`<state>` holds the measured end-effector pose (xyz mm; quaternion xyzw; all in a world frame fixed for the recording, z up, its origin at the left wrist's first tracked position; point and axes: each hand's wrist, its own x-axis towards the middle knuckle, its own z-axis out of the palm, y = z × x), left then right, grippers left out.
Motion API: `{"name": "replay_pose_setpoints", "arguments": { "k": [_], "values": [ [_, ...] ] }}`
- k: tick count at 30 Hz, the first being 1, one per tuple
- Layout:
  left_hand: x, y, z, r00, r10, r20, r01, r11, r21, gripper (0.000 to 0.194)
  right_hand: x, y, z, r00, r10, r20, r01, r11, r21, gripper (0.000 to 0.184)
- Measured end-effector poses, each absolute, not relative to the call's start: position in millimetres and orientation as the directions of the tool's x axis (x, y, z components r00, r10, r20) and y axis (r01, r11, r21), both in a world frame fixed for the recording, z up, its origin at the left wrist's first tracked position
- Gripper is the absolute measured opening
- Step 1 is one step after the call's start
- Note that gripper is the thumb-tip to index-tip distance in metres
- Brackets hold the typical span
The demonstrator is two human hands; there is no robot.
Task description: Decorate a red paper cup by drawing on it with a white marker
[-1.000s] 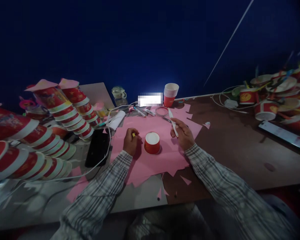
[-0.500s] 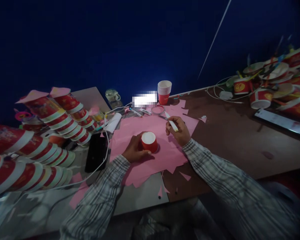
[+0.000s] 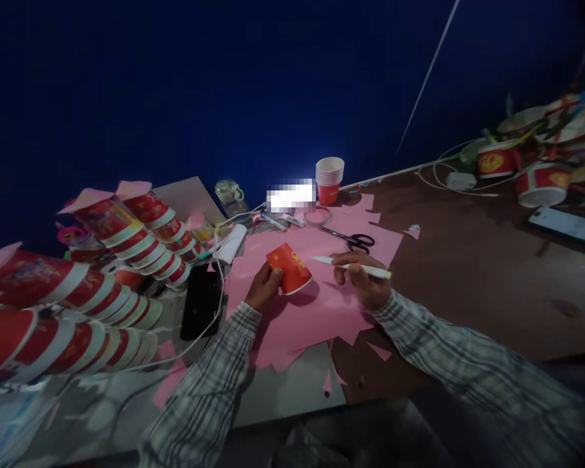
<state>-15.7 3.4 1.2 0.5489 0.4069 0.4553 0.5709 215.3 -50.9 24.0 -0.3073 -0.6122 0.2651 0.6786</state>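
A red paper cup with yellow print [image 3: 292,268] is tilted in my left hand [image 3: 266,286], its white rim facing down and to the right. My left thumb presses on its near side. Just right of the cup, my right hand [image 3: 370,286] grips a white marker [image 3: 370,271] whose pale tip points left at the cup, with a gap between them. Both hands are over a pink paper sheet [image 3: 273,338] with jagged edges. Black-handled scissors [image 3: 351,239] lie on the sheet just beyond my right hand.
A stack of red paper cups [image 3: 329,182] stands at the back beside a bright light [image 3: 291,195]. Long rows of decorated cups [image 3: 102,286] fill the left. A black phone [image 3: 201,302], a cable and paper scraps lie nearby. More cups [image 3: 497,159] are piled at right.
My left hand has lifted and tipped the cup, which stood upside down on the sheet. My right hand has moved right and down, turning the marker toward the cup; the scissors are uncovered.
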Motion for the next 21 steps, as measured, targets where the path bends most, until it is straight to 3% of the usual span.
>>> {"name": "replay_pose_setpoints", "arguments": {
  "k": [5,10,13,17,21],
  "values": [
    [-14,1,0,0.264,0.964,0.041,-0.059,-0.026,0.998,0.067,206,-57,25,0.007,0.736,0.677,0.019,0.677,-0.736,0.03],
    [-13,1,0,0.268,0.962,0.061,0.0,-0.063,0.998,0.07,200,-60,25,-0.098,0.615,0.782,0.164,0.785,-0.597,0.019],
    [-15,2,0,0.27,0.961,0.058,0.014,-0.064,0.998,0.069,198,-62,19,-0.149,0.553,0.82,0.19,0.83,-0.525,0.023],
    [-16,1,1,0.3,0.953,0.044,0.005,-0.048,0.999,0.066,197,-64,16,-0.159,0.611,0.775,0.242,0.786,-0.57,0.033],
    [-15,-1,-1,0.324,0.946,0.029,-0.036,-0.018,0.999,0.067,198,-63,18,-0.139,0.625,0.768,0.269,0.77,-0.578,0.031]
  ]
}}
